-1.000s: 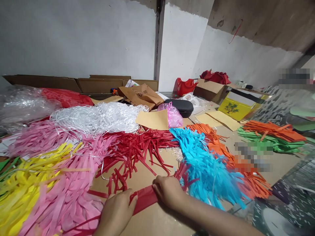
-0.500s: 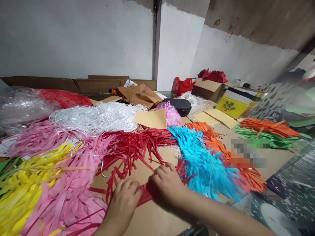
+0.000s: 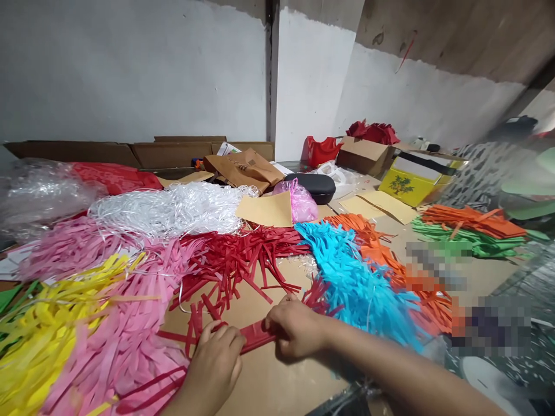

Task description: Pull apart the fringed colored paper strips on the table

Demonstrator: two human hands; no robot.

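My left hand [image 3: 215, 364] and my right hand [image 3: 295, 329] both press on a bundle of red paper strips [image 3: 256, 336] lying on the brown cardboard surface [image 3: 269, 381]. Fingers of each hand are curled round an end of the bundle, with a short red stretch showing between them. Loose red paper strips [image 3: 234, 263] fan out just beyond the hands. A pink strip pile [image 3: 121, 341] lies left of my left hand, and a blue strip pile [image 3: 355, 283] lies right of my right hand.
Yellow strips [image 3: 39, 335], white strips [image 3: 169, 208], orange strips [image 3: 390, 254] and a green-and-orange stack [image 3: 472, 231] cover the table. A black case [image 3: 314, 186], pink bag [image 3: 301, 202], yellow box [image 3: 416, 179] and cardboard boxes [image 3: 173, 151] stand at the back by the white wall.
Both hands slid slightly along the red bundle and closed on it; the right hand's fingers, spread half a second ago, are now curled. The view shifted a little.
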